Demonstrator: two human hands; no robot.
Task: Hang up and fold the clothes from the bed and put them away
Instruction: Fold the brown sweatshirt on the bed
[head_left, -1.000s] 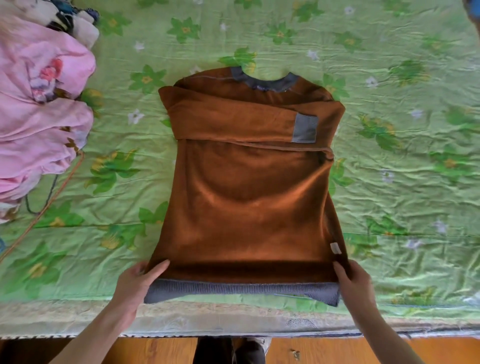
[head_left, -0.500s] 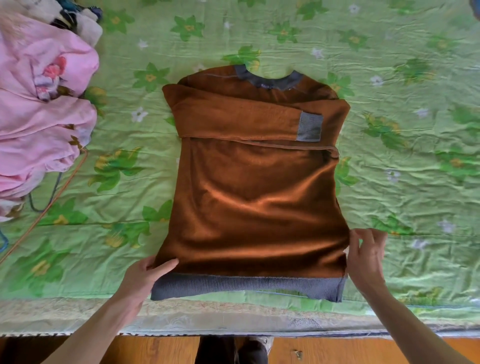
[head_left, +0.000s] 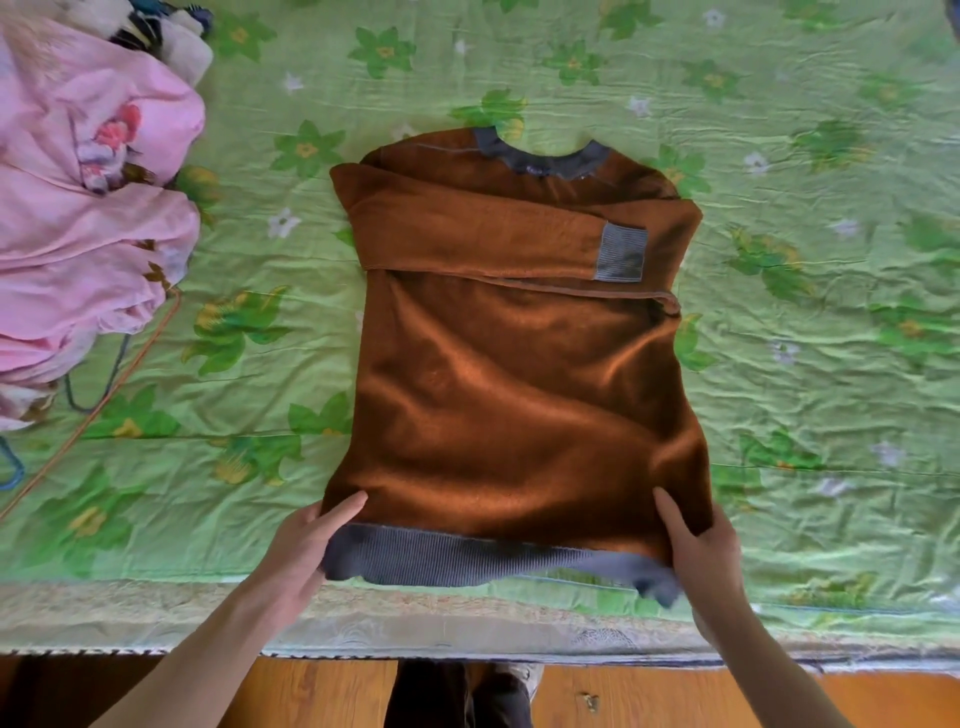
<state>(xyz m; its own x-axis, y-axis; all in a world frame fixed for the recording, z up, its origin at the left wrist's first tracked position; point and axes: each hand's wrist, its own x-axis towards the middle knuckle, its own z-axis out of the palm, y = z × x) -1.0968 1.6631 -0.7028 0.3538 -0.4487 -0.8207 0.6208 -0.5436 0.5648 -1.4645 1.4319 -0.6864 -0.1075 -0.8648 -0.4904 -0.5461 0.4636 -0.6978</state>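
Observation:
A brown fleece sweater (head_left: 519, 374) with grey collar, cuff and hem lies flat on the bed, both sleeves folded across the chest. My left hand (head_left: 306, 545) pinches the hem's left corner, thumb on top of the brown fabric. My right hand (head_left: 701, 551) grips the hem's right corner, thumb on top, and that corner is lifted a little off the bed.
The bed has a green flower-print cover (head_left: 831, 312). A heap of pink clothes (head_left: 88, 218) lies at the left with more garments behind it. Thin cords (head_left: 104, 395) trail from the heap. The bed's front edge (head_left: 467, 629) and wooden floor (head_left: 322, 691) are below.
My right hand came back from the sweater's right side to the hem's right corner and took hold of it, raising it slightly. My left hand kept its hold on the left corner.

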